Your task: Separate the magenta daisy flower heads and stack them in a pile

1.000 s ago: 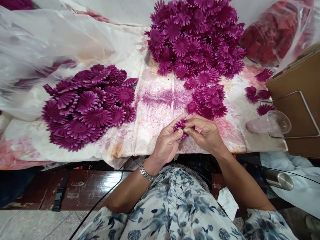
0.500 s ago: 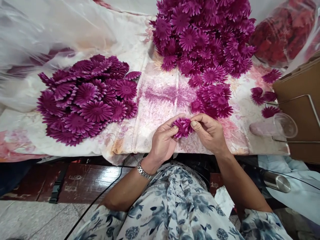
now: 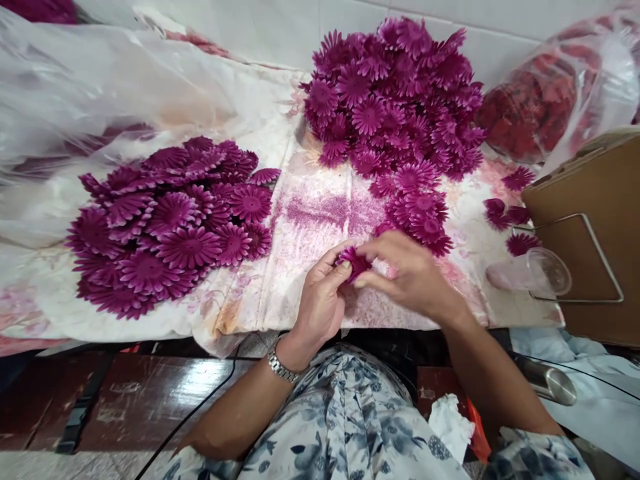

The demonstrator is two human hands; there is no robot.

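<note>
In hand: one purple flower above the near part of one floral cloth, its layers too bunched to count.
Left grip: the left hand grasps the flower between thumb and fingers; one metal watch circles the wrist.
Right grip: the right hand, blurred, has thumb and forefinger at the flower's right side; whether they pinch it cannot be told.
Heaps: two, the left heap and the right heap, purple blooms overlapping beyond a full count; one small cluster lies at the right heap's near end.
Strays: four or five loose blooms near one cardboard box.
Beside the box: one clear plastic cup, tipped on its side.
Bagged: one clear bag of red pieces, far right.
</note>
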